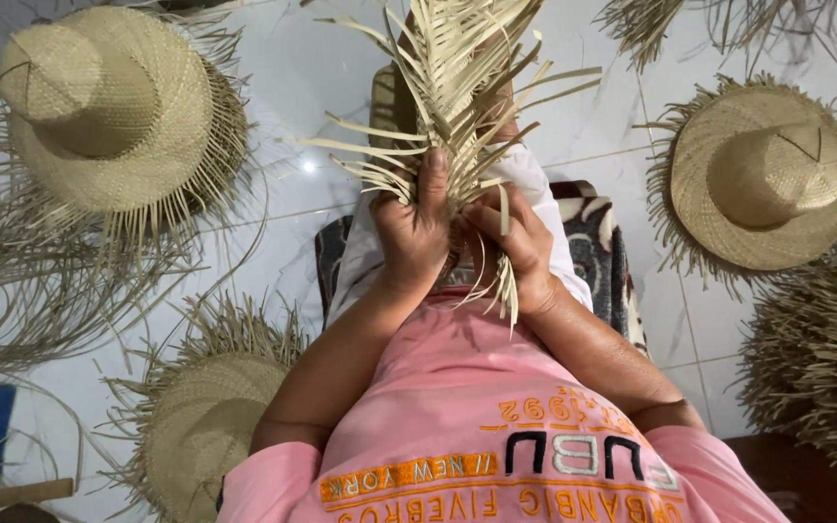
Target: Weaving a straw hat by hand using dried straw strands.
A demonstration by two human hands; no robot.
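**Both hands closed on a half-woven band of palm strips**

The left hand (417,232) wraps tight around the lower end of the woven palm piece (457,73), thumb pointing up along its face. The right hand (515,242) clasps the same piece just beside it, fingers curled over a few loose strips that hang down past the wrist. The two hands touch, and the piece rises from them, its plaited middle flanked by free strip ends that fan out to both sides.

Directly below the palm piece, the person's lap shows white cloth (535,174) and a dark patterned seat (603,252); nearer the camera is a pink shirt (457,426).

Left of the palm piece, well apart on the pale tiled floor (293,77), lies a finished straw hat (108,107) with a fringed brim over a tangle of loose fibres. Lower left of it sits another unfinished hat (205,416), its brim ragged. Right of the palm piece lies a third hat (762,174), and below that, a stack of fringed hat bodies (816,358).
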